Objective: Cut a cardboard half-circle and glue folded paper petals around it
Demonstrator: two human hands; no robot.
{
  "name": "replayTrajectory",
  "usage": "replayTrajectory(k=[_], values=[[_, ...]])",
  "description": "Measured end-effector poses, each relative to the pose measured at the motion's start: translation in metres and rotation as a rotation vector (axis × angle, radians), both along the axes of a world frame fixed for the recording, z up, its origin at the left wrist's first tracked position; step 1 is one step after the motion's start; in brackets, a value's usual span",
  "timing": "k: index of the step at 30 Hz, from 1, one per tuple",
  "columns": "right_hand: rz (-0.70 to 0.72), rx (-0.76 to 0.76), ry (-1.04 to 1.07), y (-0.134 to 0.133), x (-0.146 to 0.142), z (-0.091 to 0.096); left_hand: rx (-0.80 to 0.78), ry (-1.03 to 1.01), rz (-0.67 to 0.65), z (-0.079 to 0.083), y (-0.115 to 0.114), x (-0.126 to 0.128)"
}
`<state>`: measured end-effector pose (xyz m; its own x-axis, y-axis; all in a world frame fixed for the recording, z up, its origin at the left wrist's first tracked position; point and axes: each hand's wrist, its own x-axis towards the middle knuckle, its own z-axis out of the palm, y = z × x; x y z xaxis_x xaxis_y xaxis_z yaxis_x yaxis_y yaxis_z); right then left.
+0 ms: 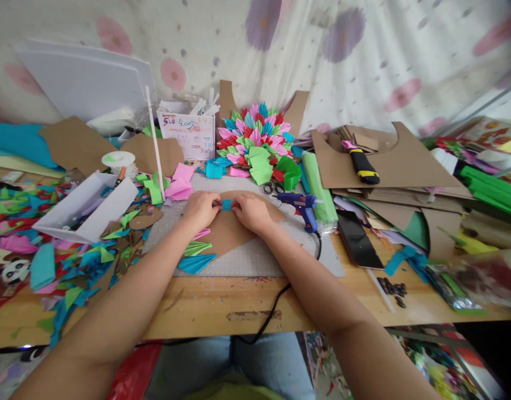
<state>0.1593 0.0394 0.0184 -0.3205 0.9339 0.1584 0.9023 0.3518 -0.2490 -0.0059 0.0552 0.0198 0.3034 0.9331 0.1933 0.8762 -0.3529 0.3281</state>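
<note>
Between my two hands a small piece of blue crepe paper (227, 205) is held over a curved brown cardboard sheet (234, 236). My left hand (203, 211) pinches its left end, and my right hand (250, 211) has its fingers closed on the right end. The cardboard lies on a grey cutting mat (255, 264). Pleated blue paper (197, 263), with green and pink pleated pieces above it, sits by the cardboard's left edge. Just right of my right hand stands a blue glue gun (301, 206), its cord running under my right forearm.
Behind the mat is a cluster of colourful paper petals (255, 133). A white box (88, 208) stands among paper scraps on the left. On the right lie a phone (359, 238), a box cutter (364, 165) on cardboard (422, 166), a green crepe roll (319, 189) and small dark beads (392, 288).
</note>
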Motion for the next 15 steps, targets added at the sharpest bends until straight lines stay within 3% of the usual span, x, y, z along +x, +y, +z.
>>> replayTrajectory(k=[8, 15], values=[[0.043, 0.029, 0.021, -0.0011, 0.0004, 0.0013, 0.085, 0.081, -0.014, 0.0008, -0.0006, -0.0008], [0.024, 0.01, 0.021, 0.0014, 0.0005, 0.001, 0.038, 0.021, 0.025, -0.0019, 0.0009, -0.0021]])
